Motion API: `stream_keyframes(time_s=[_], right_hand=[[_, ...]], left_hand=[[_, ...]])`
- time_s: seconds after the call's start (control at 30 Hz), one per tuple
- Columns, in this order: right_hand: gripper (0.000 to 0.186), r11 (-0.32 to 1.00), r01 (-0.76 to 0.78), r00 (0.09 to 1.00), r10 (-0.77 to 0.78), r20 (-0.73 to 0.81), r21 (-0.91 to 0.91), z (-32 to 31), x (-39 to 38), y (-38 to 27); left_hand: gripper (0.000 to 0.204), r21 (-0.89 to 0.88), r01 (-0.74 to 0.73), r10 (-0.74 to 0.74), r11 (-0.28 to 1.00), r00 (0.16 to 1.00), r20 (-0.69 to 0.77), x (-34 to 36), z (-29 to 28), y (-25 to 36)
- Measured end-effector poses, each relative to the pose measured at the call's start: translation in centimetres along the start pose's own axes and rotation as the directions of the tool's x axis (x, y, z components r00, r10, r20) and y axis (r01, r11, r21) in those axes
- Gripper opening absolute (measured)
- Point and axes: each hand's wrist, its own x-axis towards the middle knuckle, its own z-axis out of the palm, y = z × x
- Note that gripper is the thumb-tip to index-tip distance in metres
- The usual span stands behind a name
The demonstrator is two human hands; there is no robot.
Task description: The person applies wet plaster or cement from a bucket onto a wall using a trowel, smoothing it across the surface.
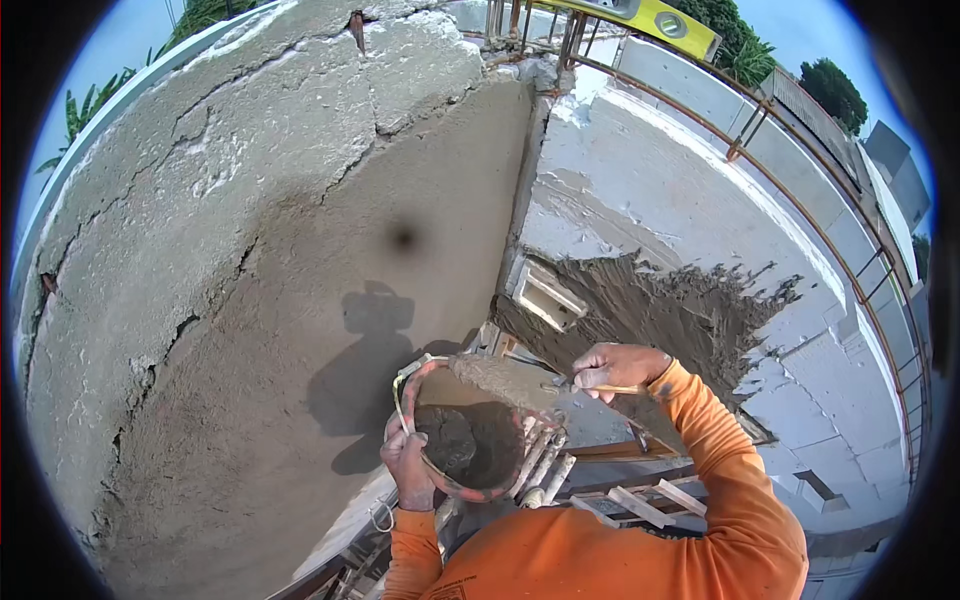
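Observation:
My left hand (410,465) grips the side of a mortar bucket (470,493) with a worn reddish rim and a pale handle loop. Grey wet mortar (447,440) lies inside it. Closed round the wooden handle of a trowel (625,389), my right hand (612,368) is to the right of the bucket. The trowel's blade reaches left over the bucket's far rim and carries a long heap of mortar. Just beyond my right hand, rough wet mortar (690,310) covers part of the white block wall (640,180). A cream rectangular box (548,295) sits in that wall near the corner.
On the left stands a plastered wall (200,350) with a cracked, rough upper band. Rusty rebar (790,180) runs along the right wall's top, near a yellow spirit level (670,25). Below the bucket are pale poles (545,465) and wooden planks (640,505).

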Motion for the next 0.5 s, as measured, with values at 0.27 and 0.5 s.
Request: stream_keyframes(time_s=[0.27, 0.5], right_hand=[[0.036, 0.997, -0.041, 0.902, 0.068, -0.427, 0.071, -8.9, -3.2, -3.7], [0.046, 0.922, -0.136, 0.777, -0.128, -0.616, -0.363, -2.1, -15.8, -7.6]], left_hand=[[0.016, 0.054, -0.032, 0.037, 0.998, 0.995, -0.091, -1.0, -0.9, -0.2], [0.020, 0.103, 0.049, -0.041, 0.993, 0.996, -0.079, -0.5, -2.1, -2.0]])
